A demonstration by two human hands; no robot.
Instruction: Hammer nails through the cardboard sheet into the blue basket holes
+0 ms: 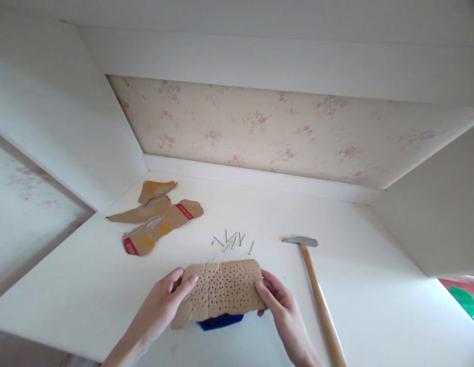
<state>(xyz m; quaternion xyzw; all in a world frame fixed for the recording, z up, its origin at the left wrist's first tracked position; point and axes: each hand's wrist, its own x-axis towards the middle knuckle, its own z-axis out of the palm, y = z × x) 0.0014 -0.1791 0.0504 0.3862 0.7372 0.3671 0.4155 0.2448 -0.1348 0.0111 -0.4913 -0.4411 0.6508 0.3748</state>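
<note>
A piece of brown cardboard (223, 288) punched with many small holes is held up between my two hands. My left hand (171, 295) pinches its left edge, thumb on top. The right edge is gripped by my right hand (278, 300), its thumb on the near face and fingers behind. Below the cardboard a dark blue object (220, 321) shows in part; the rest of it is hidden. Several loose nails (231, 239) lie on the white surface just beyond the cardboard. To the right rests a hammer (317, 290) with a wooden handle and grey metal head.
Torn cardboard pieces (156, 219) with red and yellow marks lie at the back left of the white tabletop (252, 204). White panels stand on both sides, with flowered wallpaper (252, 127) behind. Something green (464, 303) shows past the right edge.
</note>
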